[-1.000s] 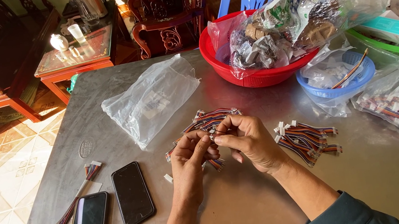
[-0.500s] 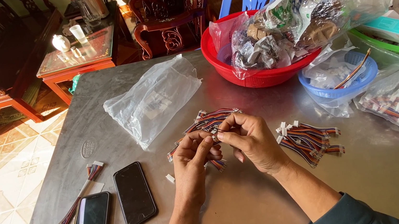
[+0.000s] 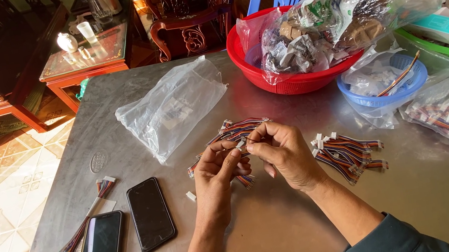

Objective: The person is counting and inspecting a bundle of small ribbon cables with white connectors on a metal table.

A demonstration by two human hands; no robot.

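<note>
Around the hands: a clear plastic bag (image 3: 174, 107) to the far left, two dark phones (image 3: 128, 232) near the table's left edge, a sorted pile of cables (image 3: 347, 152) just right, a red basket (image 3: 288, 75) and a blue basket (image 3: 387, 87) behind. Left hand (image 3: 218, 180) and right hand (image 3: 282, 156) together, fingertips pinched on a small wire cable (image 3: 242, 147) above a loose cable bunch (image 3: 237, 133), long axis roughly left-right. Connector end hidden between fingers, direction hard to tell.

Two dark phones (image 3: 151, 214) lie near the table's (image 3: 288, 235) left edge, a long ribbon cable (image 3: 82, 227) beside them. A clear plastic bag (image 3: 171, 107) lies toward the far left corner. Along the far edge sit a red basin (image 3: 264, 75) stuffed with bags and a blue bowl (image 3: 414, 80). A second wire pile (image 3: 347, 152) lies toward the right edge.
</note>
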